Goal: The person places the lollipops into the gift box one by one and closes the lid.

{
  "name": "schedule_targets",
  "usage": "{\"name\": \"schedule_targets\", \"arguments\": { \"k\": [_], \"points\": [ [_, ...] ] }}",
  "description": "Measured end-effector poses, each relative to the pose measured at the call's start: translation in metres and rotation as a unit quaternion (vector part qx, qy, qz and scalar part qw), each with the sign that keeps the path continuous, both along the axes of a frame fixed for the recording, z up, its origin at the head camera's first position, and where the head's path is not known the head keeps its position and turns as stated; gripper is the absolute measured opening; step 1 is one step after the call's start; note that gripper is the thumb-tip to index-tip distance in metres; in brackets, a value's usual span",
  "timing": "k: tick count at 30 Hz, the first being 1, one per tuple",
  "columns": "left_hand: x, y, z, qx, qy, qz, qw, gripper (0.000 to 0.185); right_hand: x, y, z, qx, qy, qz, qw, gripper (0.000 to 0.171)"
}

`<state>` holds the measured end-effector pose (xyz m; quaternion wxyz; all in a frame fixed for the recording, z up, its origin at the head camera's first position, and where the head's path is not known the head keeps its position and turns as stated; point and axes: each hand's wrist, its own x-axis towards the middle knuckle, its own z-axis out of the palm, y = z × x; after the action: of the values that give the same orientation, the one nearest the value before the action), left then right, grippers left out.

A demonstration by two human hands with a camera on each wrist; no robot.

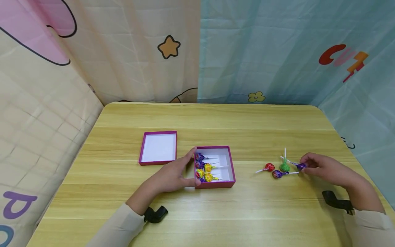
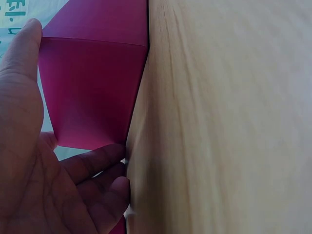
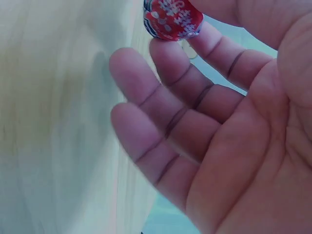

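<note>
On the wooden worktop [image 1: 216, 212], near its middle, a magenta box [image 1: 229, 168] with a white inside sits open, and its lid [image 1: 158, 147] lies upturned just to its left, apart from it. Inside the box, along its left side, several wrapped lollipops [image 1: 205, 168] in purple and yellow lie with their white sticks pointing right. The left hand [image 1: 172, 176] rests against the box's left wall, thumb at the near corner and index finger reaching up to the far corner; the left wrist view shows the fingers [image 2: 95, 161] straight and lying along the magenta wall, not curled round it.

To the right, well apart from the box, a red lollipop [image 1: 269, 167], a green lollipop [image 1: 284, 167] standing stick up, and a purple lollipop [image 1: 277, 174] lie close together. The right hand [image 1: 324, 168] is just beside them, its thumb and forefinger pinching the head of another lollipop [image 1: 300, 166], whose stick points left across the green one. In the right wrist view the wrapper [image 3: 171, 19] looks red with white print, and the remaining fingers [image 3: 161, 117] are relaxed and slightly apart.
</note>
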<state>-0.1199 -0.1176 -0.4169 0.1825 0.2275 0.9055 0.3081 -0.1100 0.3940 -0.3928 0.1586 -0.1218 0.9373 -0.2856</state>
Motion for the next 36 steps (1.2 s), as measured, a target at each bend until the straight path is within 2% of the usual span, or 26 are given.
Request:
{"name": "schedule_targets", "arguments": {
  "k": [7, 15, 19, 28, 36],
  "points": [
    [0.001, 0.000, 0.001, 0.003, -0.002, 0.001, 1.0000, 0.108, -0.002, 0.001, 0.005, 0.003, 0.031, -0.017, 0.999, 0.015],
    [-0.001, 0.000, -0.002, -0.001, 0.000, 0.001, 1.0000, 0.109, -0.005, -0.001, 0.012, 0.003, 0.034, -0.036, 0.999, 0.021],
    [0.000, 0.000, -0.001, 0.002, 0.001, 0.001, 1.0000, 0.108, -0.005, -0.004, 0.016, 0.006, 0.059, -0.039, 0.997, 0.024],
    [0.000, -0.001, -0.002, 0.001, 0.003, 0.001, 1.0000, 0.108, -0.007, -0.012, 0.024, -0.003, 0.117, -0.023, 0.993, 0.024],
    [0.000, -0.001, -0.003, -0.001, 0.006, -0.003, 1.0000, 0.109, -0.011, -0.028, 0.032, -0.027, 0.122, -0.016, 0.992, 0.030]
  ]
}}
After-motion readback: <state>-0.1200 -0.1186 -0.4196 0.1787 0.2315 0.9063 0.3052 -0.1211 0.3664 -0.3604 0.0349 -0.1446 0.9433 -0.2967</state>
